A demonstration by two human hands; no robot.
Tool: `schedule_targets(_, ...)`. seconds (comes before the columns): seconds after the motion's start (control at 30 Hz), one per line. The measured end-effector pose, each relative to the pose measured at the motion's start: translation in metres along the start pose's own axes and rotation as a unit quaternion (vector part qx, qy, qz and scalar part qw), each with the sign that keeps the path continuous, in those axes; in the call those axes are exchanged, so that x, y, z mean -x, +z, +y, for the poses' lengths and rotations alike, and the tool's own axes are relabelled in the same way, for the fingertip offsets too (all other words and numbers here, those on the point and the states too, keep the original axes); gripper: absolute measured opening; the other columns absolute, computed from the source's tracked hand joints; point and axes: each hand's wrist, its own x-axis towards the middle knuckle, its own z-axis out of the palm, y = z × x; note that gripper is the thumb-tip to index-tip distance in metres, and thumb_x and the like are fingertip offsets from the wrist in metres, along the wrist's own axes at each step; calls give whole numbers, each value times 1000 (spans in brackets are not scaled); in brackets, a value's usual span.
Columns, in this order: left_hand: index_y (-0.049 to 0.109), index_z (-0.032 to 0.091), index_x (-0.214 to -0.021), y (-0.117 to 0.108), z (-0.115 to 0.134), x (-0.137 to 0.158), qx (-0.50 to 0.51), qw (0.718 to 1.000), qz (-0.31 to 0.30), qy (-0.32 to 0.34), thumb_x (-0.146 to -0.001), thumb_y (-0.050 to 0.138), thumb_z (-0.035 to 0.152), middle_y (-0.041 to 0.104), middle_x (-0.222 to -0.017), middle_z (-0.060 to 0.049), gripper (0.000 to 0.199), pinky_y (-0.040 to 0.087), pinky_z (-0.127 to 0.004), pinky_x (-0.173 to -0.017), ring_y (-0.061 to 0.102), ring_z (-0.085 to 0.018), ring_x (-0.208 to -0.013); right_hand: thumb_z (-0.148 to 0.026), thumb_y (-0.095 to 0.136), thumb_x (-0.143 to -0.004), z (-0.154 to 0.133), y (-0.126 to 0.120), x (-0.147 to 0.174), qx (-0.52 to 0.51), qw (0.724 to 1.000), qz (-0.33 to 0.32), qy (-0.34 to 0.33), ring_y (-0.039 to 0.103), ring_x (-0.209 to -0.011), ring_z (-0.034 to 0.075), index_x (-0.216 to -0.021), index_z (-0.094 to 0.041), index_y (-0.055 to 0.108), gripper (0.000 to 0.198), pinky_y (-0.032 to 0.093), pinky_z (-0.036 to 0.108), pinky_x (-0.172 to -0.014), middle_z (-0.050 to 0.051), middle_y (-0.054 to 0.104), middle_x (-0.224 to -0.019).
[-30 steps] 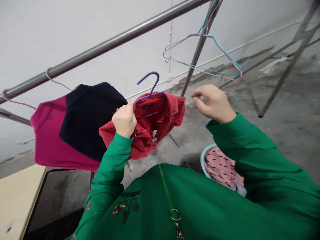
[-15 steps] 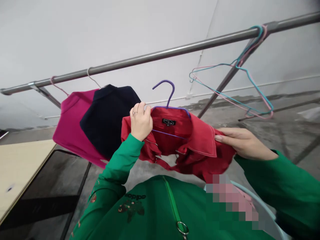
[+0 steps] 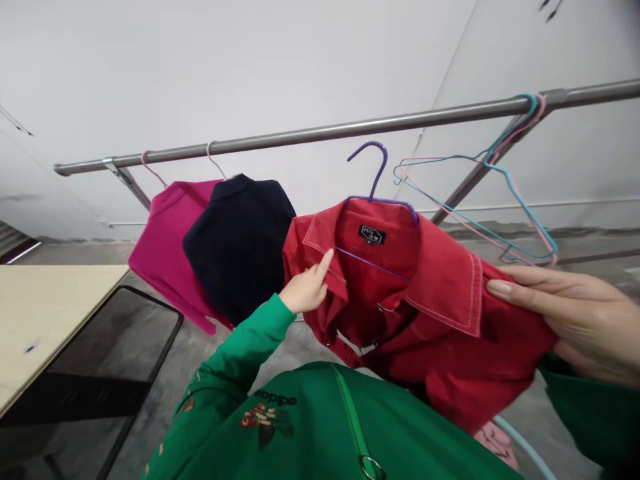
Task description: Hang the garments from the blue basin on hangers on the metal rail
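A red jacket (image 3: 450, 293) with pale stitching and a black neck label hangs on a purple hanger (image 3: 371, 197), whose hook stands free below the rail. My right hand (image 3: 585, 307) pinches the jacket's shoulder on the right, thumb on top. My left hand (image 3: 307, 287) is closed on the front edge below the left collar, with the index finger stretched upward along the cloth. The front of the jacket gapes open, and the hanger's lower bar shows inside the neck. Part of the left hand's grip is hidden by the hand itself.
A metal rail (image 3: 310, 137) crosses the view, bearing a magenta garment (image 3: 165, 253) and a navy garment (image 3: 240, 247) on the left. Blue and pink hangers (image 3: 500, 170) hang at the right. A wooden table (image 3: 50, 313) stands left; a light-blue rim (image 3: 525, 443) with pink cloth lies below.
The red jacket and hanger have come nearer and shifted right in view. My left hand has slid from the shoulder by the collar down to the front edge. My right hand keeps its hold.
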Motion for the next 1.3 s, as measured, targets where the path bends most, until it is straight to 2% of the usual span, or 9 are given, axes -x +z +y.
schedule_targets(0.1,-4,19,-154,13,-13,23,34,998,-41,-18,-89,41,20,56,-123,-13,79,51,-35,-88,63,-21,-99,-42,89,-41,-4,0,-6,-10,998,6,-64,71,-86,32,-82,-33,76,43,63,41,-65,11,71,-108)
schedule_targets(0.2,9,21,-153,19,-28,41,33,995,-87,-41,-91,41,23,57,-122,-11,70,50,-33,-91,62,-20,-102,-42,84,-49,-12,21,-8,-20,991,-15,-128,70,-87,33,-83,-34,75,36,62,43,-63,12,72,-105)
schedule_targets(0.33,35,18,-146,16,-39,57,4,992,-126,-28,-94,40,25,59,-124,-11,53,50,-34,-95,61,-22,-109,-33,78,-59,-19,79,-11,-56,975,-102,-191,70,-81,26,-81,-29,73,24,61,41,-70,6,73,-88)
schedule_targets(0.43,43,15,-141,12,-42,67,-5,992,-123,-29,-94,39,24,62,-120,-13,48,51,-34,-94,63,-24,-108,-30,74,-62,-11,127,-26,-103,958,-146,-222,68,-73,18,-82,-22,69,22,57,33,-73,2,71,-81)
schedule_targets(0.57,46,17,-139,15,-47,80,-15,991,-124,-51,-95,39,24,63,-120,-13,46,51,-34,-94,63,-24,-108,-34,64,-70,15,176,-61,-108,943,-139,-281,63,-74,15,-88,-20,62,23,52,32,-77,0,68,-79)
schedule_targets(0.7,46,17,-138,20,-54,88,-21,985,-149,-81,-95,40,24,62,-124,-13,44,50,-35,-96,63,-23,-111,-38,54,-79,43,208,-88,-20,926,-107,-362,56,-74,16,-84,-19,56,19,48,33,-75,1,63,-78)
schedule_targets(0.93,50,15,-129,24,-54,93,-44,981,-166,-90,-95,38,25,65,-117,-13,37,52,-33,-93,64,-23,-108,-35,44,-83,65,237,-99,80,902,-48,-421,47,-66,17,-72,-21,46,18,41,34,-66,2,53,-69)
schedule_targets(1.3,45,20,-135,32,-52,92,-41,971,-222,-76,-95,38,27,63,-119,-11,41,53,-33,-90,64,-22,-106,-32,41,-86,75,250,-110,119,897,-11,-426,50,-73,19,-76,-22,42,14,45,39,-73,5,53,-76)
